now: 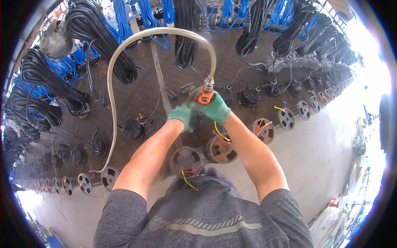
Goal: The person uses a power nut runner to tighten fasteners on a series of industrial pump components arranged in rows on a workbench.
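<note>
My right hand (pixel 217 109), in a green glove, is closed around an orange air tool (pixel 205 96) with a metal hose fitting on top. A pale, clear-looking hose (pixel 111 82) runs from the fitting in a high arch, then down on the left. My left hand (pixel 182 116), also gloved in green, is close beside the tool, over the dark bench. Its fingers are blurred and partly hidden, so what they touch cannot be made out. Near my body stand a slotted round metal disc (pixel 186 160) with red and yellow wires and a second wired disc (pixel 221 149).
Coils of black cable (pixel 101 37) and blue cable (pixel 123 20) hang or stand along the far side. Black round housings (pixel 133 129) sit on the dark bench (pixel 144 91). Slotted discs (pixel 286 119) line the near edge, beside the pale floor (pixel 306 153).
</note>
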`<state>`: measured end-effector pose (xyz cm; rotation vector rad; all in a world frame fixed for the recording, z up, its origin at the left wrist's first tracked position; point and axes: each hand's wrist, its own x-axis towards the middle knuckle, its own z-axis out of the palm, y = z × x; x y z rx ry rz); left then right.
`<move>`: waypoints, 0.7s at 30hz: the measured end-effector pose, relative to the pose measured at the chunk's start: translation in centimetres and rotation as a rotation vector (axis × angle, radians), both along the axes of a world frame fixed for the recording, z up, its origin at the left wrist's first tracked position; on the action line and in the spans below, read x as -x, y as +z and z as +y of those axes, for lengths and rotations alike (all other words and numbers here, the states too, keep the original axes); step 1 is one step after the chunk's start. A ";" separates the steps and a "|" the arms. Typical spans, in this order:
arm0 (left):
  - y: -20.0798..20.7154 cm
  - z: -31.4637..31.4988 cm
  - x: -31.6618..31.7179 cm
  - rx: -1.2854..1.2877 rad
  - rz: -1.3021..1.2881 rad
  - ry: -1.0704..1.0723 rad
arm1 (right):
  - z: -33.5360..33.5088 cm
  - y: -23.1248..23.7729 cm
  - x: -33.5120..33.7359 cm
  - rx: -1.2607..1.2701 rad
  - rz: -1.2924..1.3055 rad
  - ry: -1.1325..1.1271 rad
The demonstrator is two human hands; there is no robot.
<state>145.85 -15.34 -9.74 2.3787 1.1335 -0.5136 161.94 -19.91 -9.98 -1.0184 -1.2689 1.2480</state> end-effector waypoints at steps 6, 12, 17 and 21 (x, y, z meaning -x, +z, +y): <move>-4.3 1.6 0.6 0.124 -0.124 -0.083 | 0.1 -0.5 0.2 0.010 0.021 -0.034; -8.9 2.6 1.4 0.110 -0.224 -0.060 | 0.1 -0.7 0.0 0.016 -0.045 -0.034; -9.3 2.8 1.1 0.089 -0.143 -0.116 | 0.1 -0.1 -0.1 -0.021 -0.037 0.022; -8.8 2.8 1.1 0.138 -0.144 -0.074 | 0.9 1.2 -1.3 0.006 -0.067 0.135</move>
